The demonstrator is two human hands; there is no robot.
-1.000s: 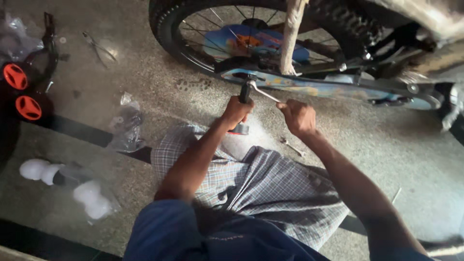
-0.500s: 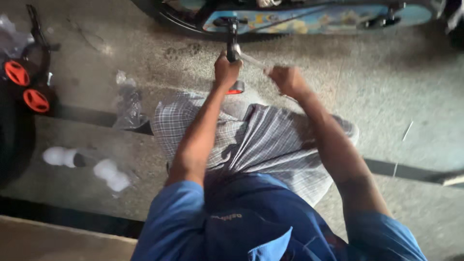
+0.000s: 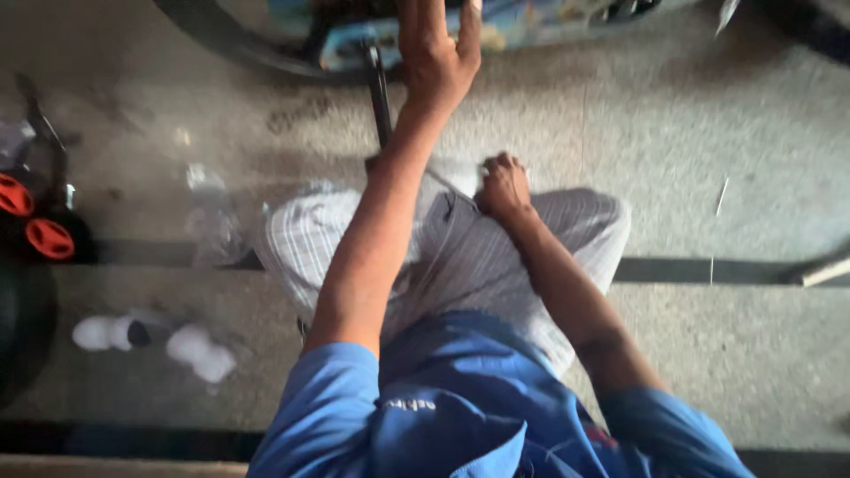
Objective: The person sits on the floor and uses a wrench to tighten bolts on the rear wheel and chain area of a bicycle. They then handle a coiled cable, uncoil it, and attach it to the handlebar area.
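Observation:
I squat on a concrete floor in a blue shirt and a checked cloth (image 3: 496, 257), facing a small bicycle (image 3: 531, 22) along the top edge. My left hand (image 3: 434, 53) reaches up against the bicycle's colourful chain guard, and its fingertips run out of the picture. A dark rod (image 3: 379, 93) stands beside that wrist, running down from the bicycle. My right hand (image 3: 505, 188) is curled into a fist resting on the cloth at my knee. Nothing shows in the fist.
Two small black wheels with red hubs (image 3: 44, 235) lie at the left edge. Two white wrapped pieces (image 3: 199, 354) and a crumpled clear plastic bag (image 3: 208, 212) lie on the floor at my left. A thin pale strip (image 3: 722, 196) lies at the right.
My left hand left the dark rod and rose to the bicycle. My right hand dropped from the bicycle to my knee. The view tilted down and closer.

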